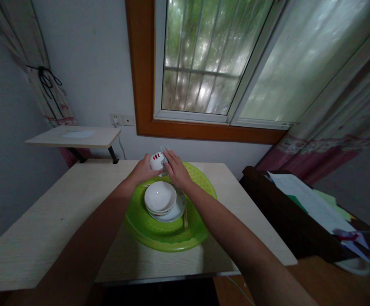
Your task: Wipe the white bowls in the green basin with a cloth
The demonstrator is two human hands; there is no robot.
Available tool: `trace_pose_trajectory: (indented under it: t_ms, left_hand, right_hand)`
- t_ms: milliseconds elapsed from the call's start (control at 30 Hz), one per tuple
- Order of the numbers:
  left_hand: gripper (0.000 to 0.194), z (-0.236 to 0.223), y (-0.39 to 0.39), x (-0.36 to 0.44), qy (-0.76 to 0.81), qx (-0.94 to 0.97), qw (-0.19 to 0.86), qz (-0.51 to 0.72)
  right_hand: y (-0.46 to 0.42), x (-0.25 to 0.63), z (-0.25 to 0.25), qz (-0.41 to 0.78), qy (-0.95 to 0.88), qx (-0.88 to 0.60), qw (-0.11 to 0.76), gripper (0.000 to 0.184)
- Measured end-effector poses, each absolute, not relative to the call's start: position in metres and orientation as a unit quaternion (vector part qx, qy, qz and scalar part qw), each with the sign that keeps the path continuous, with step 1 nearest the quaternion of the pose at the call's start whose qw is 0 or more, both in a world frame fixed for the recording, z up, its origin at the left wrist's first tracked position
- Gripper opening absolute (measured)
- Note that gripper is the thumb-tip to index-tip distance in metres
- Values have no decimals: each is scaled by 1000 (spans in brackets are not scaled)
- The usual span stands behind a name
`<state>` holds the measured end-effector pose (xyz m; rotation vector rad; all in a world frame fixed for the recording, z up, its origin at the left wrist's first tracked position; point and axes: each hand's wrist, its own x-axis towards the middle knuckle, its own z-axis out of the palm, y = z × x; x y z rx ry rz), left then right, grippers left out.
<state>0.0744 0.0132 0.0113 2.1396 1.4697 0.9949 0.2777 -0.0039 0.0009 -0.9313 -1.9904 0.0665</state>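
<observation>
A small white bowl (156, 162) with red and black marks on its outside is tilted on its side above the far part of a round green basin (169, 247). My left hand (140, 171) grips it by its left edge. Against the bowl's right side, my right hand (177, 171) presses a pale grey-blue cloth (163, 149), mostly hidden by the fingers. Below both hands, a stack of white bowls (160, 196) sits on a white plate (179, 207) inside the basin. Chopsticks (186, 219) lie to the right of the plate, and another light stick end shows behind the bowls.
The basin stands on a pale wooden table (86, 204). A small raised shelf (102, 138) with a paper on it is at the back left. Behind is a window (200, 63) with a wooden frame. Dark furniture (277, 212) bearing papers stands at the right.
</observation>
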Motion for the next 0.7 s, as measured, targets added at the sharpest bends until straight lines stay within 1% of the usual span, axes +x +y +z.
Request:
trace_pose_trajectory:
  t_ms: [133, 267, 700]
  left_hand:
    - [56, 9, 15, 74, 506, 760, 182, 366]
    - [57, 8, 15, 74, 505, 760, 183, 367]
    - [59, 12, 12, 75, 535, 750, 179, 346]
  right_hand:
    - [-10, 274, 8, -7, -836, -349, 423, 53]
    - [-11, 274, 8, -4, -841, -343, 420, 52]
    - [5, 285, -6, 87, -778, -394, 481, 59]
